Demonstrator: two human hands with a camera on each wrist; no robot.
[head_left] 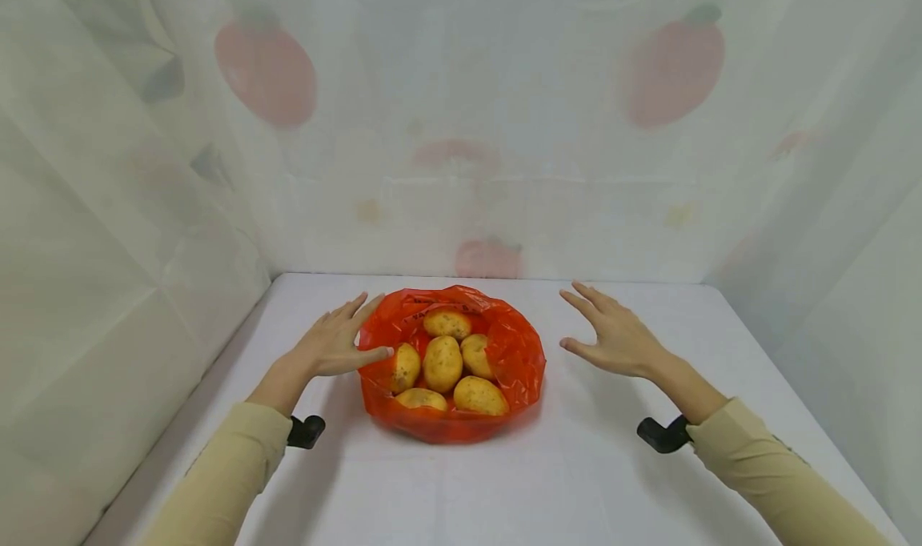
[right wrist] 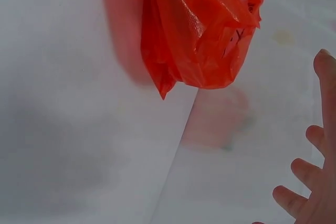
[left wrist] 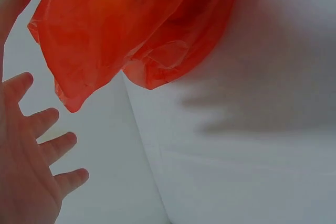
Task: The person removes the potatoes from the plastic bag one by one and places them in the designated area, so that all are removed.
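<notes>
- In the head view, a red plastic bag (head_left: 524,358) is sitting on the white counter (head_left: 461,494), just below the middle of the frame, its mouth gaping upward.
- Six potatoes (head_left: 442,364) are lying inside it: one is resting in the centre, and the others are crowding around it.
- The left hand (head_left: 334,344) is hovering left of centre, its thumb and a fingertip overlapping the bag's left rim in that view. Its fingers (left wrist: 59,148) are spreading apart and holding nothing; at the left of the left wrist view, they are showing a gap from the red plastic.
- The right hand (head_left: 621,339) is hovering right of centre, well apart from the bag. Its fingers (right wrist: 307,173) are also spreading apart and gripping nothing, along the right edge of the right wrist view.
- Beige sleeves (head_left: 234,462) are covering both forearms, entering from the lower left and lower right corners; a black fitting (head_left: 306,431) is jutting out by each wrist.
- A pale sheet (head_left: 562,154) with faded red fruit prints is hanging across the upper frame.
</notes>
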